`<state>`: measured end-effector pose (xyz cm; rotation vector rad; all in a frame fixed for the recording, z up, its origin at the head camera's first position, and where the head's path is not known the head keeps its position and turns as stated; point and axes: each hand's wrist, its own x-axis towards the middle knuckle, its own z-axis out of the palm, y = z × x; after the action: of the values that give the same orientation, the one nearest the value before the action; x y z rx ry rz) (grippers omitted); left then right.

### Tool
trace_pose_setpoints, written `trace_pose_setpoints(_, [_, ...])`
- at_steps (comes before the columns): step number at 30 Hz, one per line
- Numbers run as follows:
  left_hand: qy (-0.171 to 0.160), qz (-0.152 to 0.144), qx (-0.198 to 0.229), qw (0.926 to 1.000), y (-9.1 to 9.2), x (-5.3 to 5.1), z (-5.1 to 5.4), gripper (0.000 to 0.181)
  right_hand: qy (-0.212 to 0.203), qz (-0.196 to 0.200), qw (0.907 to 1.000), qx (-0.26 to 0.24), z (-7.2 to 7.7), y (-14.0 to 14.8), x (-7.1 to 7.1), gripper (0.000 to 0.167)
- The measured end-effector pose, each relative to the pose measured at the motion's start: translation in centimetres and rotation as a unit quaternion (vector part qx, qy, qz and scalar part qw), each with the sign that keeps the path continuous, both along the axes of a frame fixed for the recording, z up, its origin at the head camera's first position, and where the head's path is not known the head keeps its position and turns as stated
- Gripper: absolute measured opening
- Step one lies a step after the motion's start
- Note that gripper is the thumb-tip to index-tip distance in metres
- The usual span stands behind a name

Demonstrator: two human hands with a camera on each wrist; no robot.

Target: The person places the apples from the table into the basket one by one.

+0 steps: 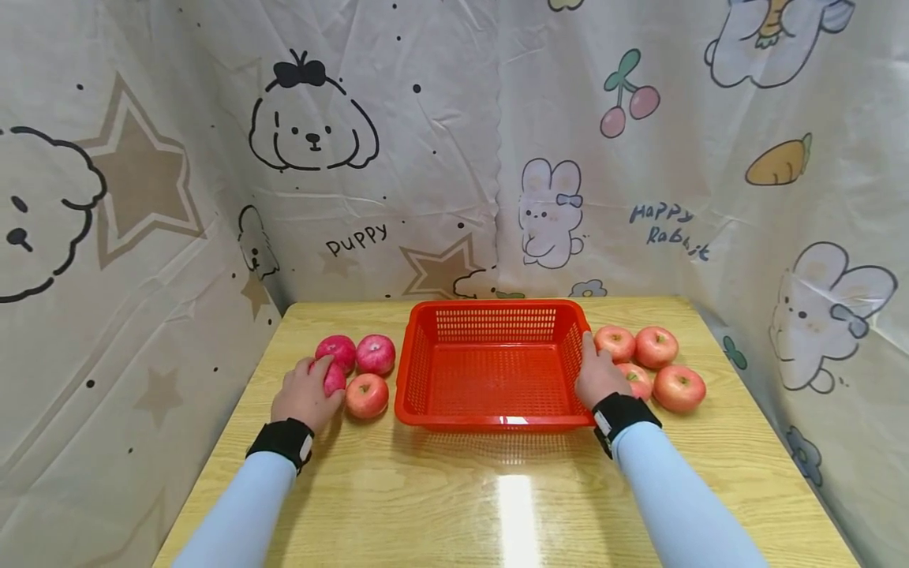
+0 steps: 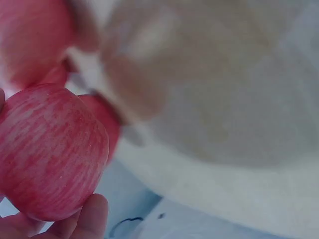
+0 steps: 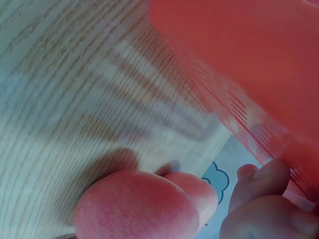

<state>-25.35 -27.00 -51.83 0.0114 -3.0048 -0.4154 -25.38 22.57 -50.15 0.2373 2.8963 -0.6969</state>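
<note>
My left hand (image 1: pixel 305 394) grips a dark pink apple (image 1: pixel 334 379) at the left of the table. Close up in the left wrist view, fingertips curl around that striped apple (image 2: pixel 55 152). Beside it lie two deep pink apples (image 1: pixel 375 354) and a paler red apple (image 1: pixel 366 396). In the middle stands a red plastic basket (image 1: pixel 454 421) with slotted walls and nothing inside. My right hand (image 1: pixel 599 379) holds its right rim, and the right wrist view shows bent fingers (image 3: pixel 264 184) against the basket wall (image 3: pixel 249 64).
Several light red apples (image 1: pixel 679 388) sit together right of the basket, close to my right hand. The wooden table (image 1: pixel 426 505) is bordered behind and at both sides by a printed cloth (image 1: pixel 440 158).
</note>
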Motion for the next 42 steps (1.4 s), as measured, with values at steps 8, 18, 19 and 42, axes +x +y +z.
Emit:
trace_pose_setpoints(8, [0.042, -0.043, -0.003, 0.9982, 3.5, -1.3, 4.5, 0.071, -0.012, -0.007, 0.9999, -0.008, 0.3, 0.0, -0.1, 0.072])
trace_pose_setpoints(18, [0.041, -0.12, -0.027, 0.9916, 11.1, -4.1, 8.9, 0.075, 0.012, -0.003, 0.9999, 0.004, -0.2, 0.2, -0.4, 0.068])
trace_pose_setpoints(19, [0.041, -0.127, -0.03, 0.9906, 11.9, -4.5, 9.0, 0.074, 0.017, -0.001, 0.9998, 0.01, -0.2, 0.2, -0.4, 0.068])
trace_pose_setpoints(42, [-0.079, -0.038, 0.014, 0.996, 23.2, -9.3, 2.5, 0.071, 0.019, -0.007, 0.9996, 0.02, -0.1, 0.0, -0.4, 0.071])
